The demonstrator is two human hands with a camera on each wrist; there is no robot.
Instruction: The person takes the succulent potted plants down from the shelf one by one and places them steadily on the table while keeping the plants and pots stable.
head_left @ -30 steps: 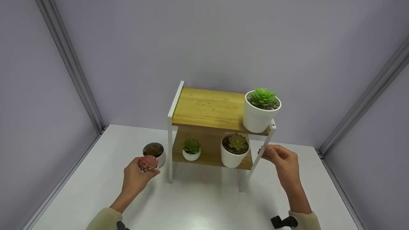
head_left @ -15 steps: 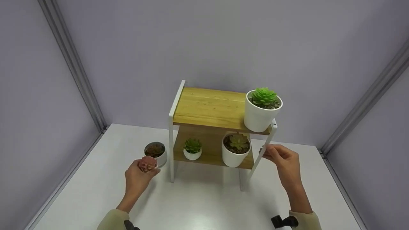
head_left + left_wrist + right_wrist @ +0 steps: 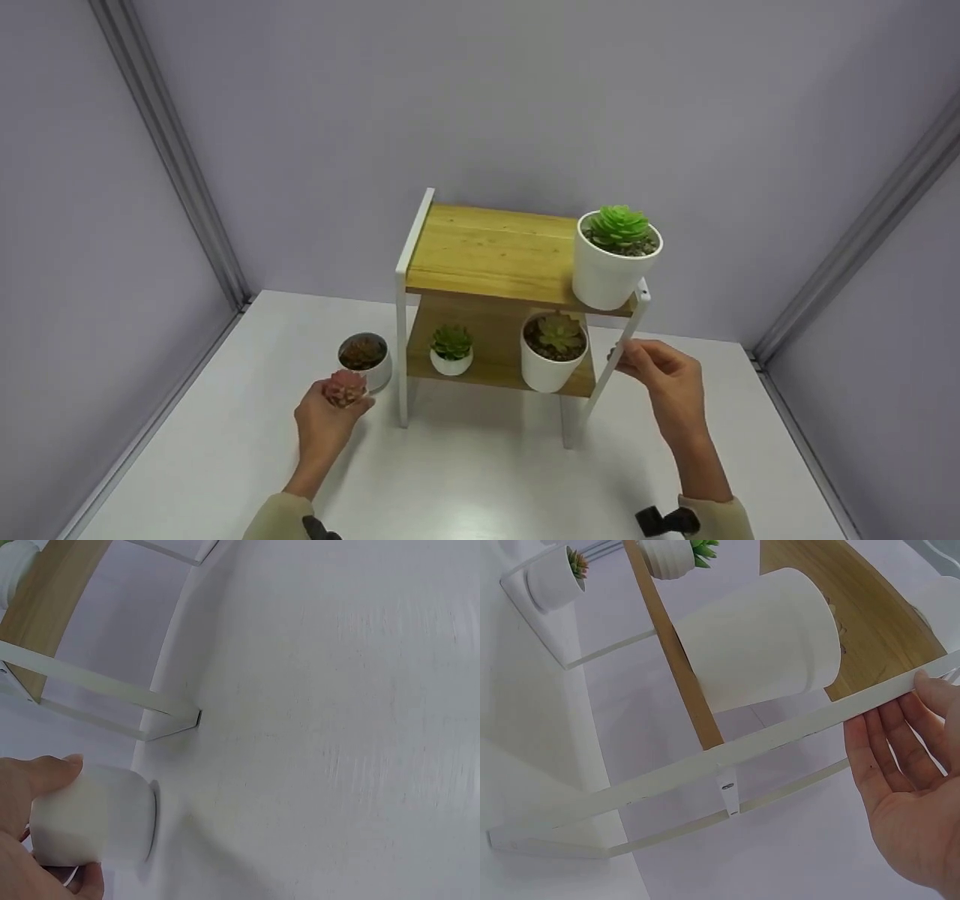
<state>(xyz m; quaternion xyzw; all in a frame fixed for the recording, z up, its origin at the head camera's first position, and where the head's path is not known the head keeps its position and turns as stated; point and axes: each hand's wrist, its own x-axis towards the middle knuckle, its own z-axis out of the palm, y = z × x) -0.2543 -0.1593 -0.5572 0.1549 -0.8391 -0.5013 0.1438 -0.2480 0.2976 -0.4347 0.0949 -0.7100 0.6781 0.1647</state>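
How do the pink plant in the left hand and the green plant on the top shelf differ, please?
The pink plant is muted in colour, the green plant vivid. The left hand holds the pink plant, while the green plant sits in a white pot on the top shelf. Both form leafy rosettes.

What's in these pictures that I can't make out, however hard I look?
- Beneath the pink succulent, head view: the left hand covers most of it.
- Ends of the right hand's fingers, right wrist view: behind the white leg.
- Far part of the top-shelf pot, right wrist view: cut by the right edge.
- Rest of the small shelf pot, left wrist view: cut by the left edge.
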